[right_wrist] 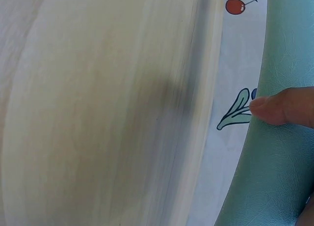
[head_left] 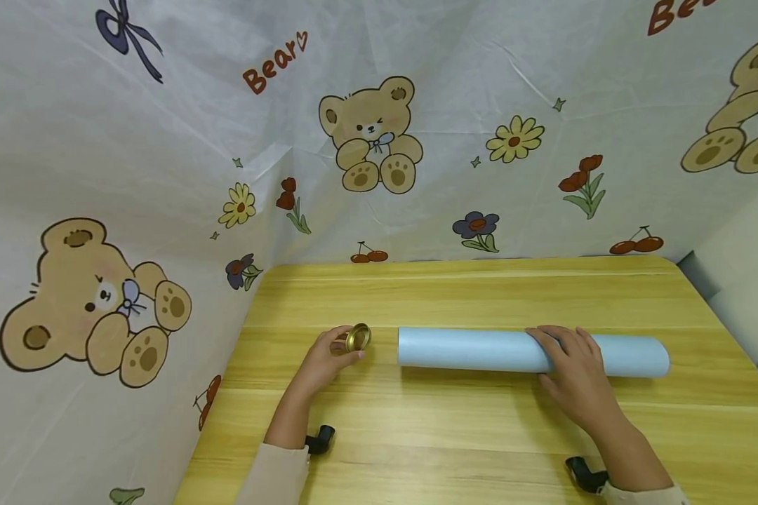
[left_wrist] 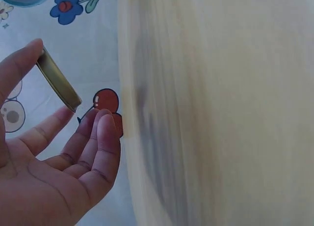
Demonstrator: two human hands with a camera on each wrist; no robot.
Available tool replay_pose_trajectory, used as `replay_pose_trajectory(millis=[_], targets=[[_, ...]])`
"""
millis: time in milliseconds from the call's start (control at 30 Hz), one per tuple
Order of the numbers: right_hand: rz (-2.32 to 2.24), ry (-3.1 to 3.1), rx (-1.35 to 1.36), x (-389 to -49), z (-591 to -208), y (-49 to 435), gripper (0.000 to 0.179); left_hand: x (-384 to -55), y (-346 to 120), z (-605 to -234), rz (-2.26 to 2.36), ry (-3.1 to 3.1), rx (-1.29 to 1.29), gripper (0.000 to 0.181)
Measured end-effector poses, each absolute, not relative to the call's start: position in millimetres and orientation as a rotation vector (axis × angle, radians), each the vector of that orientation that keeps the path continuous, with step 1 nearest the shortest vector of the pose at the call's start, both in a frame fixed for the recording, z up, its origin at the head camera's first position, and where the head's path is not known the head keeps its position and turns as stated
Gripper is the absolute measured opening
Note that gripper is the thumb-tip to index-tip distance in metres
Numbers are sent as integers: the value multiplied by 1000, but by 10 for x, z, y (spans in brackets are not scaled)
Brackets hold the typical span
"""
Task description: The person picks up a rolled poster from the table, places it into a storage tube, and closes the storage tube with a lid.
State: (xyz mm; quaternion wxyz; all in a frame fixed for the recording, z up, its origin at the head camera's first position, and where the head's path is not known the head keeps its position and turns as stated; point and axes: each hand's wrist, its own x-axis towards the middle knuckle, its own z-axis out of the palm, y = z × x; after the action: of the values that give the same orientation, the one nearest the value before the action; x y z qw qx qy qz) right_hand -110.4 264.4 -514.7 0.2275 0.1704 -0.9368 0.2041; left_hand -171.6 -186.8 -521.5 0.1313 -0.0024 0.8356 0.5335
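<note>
My left hand (head_left: 323, 358) pinches a shallow gold-coloured round lid (head_left: 358, 338) by its edge, between thumb and index finger. The left wrist view has the lid (left_wrist: 59, 83) nearly edge-on, its other fingers (left_wrist: 105, 137) loosely bent below. To the right, a long light blue tube (head_left: 467, 349) lies sideways, its left end facing the lid with a gap between. My right hand (head_left: 575, 375) grips the tube right of its middle, fingers over the top and thumb on the near side. In the right wrist view the thumb (right_wrist: 282, 106) presses on the tube's textured surface (right_wrist: 279, 177).
Below is a yellowish wood-grain table (head_left: 442, 449). A pale cloth (head_left: 455, 84) printed with bears and flowers hangs behind and at the left. Black wrist mounts (head_left: 321, 440) show by both forearms. Off-white fabric (head_left: 748, 280) stands beyond the right edge.
</note>
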Motion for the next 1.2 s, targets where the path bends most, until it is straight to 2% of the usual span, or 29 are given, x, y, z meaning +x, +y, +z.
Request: replay_pose_trajectory(millis=[500, 1200], targets=[[576, -2579, 468, -1107, -5159, 2636, 95, -1568, -1717, -5054, 1698, 2257, 133, 62], [590, -2579, 470, -1065, -5149, 2589, 94, -1443, -1521, -4999, 1792, 2074, 261, 63]])
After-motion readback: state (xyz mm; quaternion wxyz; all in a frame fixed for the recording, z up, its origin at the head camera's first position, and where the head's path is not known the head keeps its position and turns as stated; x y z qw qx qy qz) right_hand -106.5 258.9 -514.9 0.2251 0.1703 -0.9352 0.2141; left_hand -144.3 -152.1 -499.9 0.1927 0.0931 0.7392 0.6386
